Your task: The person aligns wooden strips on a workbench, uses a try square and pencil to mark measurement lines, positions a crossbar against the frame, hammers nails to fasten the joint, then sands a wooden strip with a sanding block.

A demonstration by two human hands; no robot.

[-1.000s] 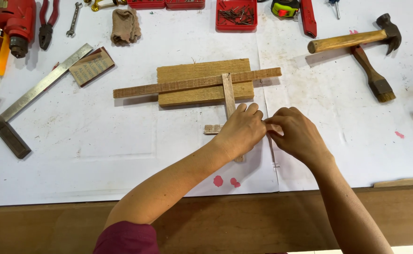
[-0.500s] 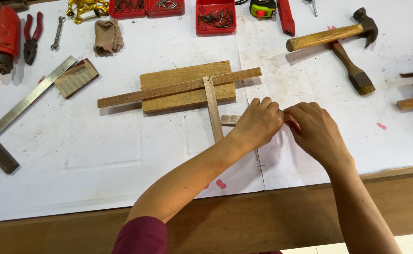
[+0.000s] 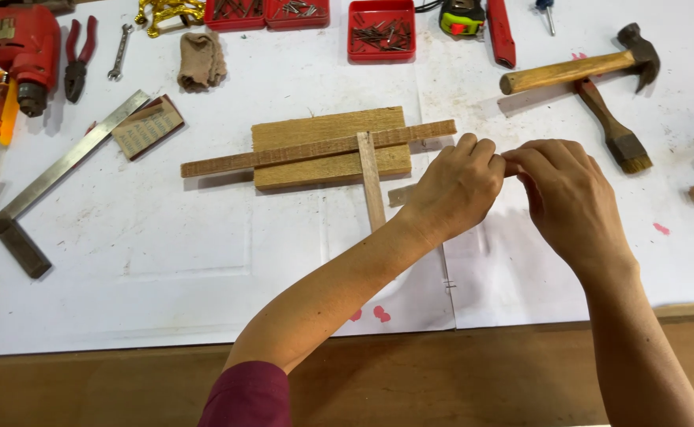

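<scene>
My left hand (image 3: 456,186) and my right hand (image 3: 570,198) meet fingertip to fingertip over a short wooden strip (image 3: 399,194), both pinching it; only its left end shows. Just left of them an upright thin wooden strip (image 3: 371,182) lies against a flat wooden block (image 3: 327,149). A long wooden slat (image 3: 315,148) lies across that block. The fingers hide whatever small piece sits between them.
A hammer (image 3: 576,69) and a brush (image 3: 609,126) lie at the right. Red nail trays (image 3: 382,30), a tape measure (image 3: 464,17), a red drill (image 3: 16,47), pliers (image 3: 77,57), a try square (image 3: 54,178) and a sandpaper block (image 3: 147,126) ring the white paper.
The view has shifted, so the block and slats sit further left. Both hands stay together on the short strip, lifted slightly toward the long slat's right end.
</scene>
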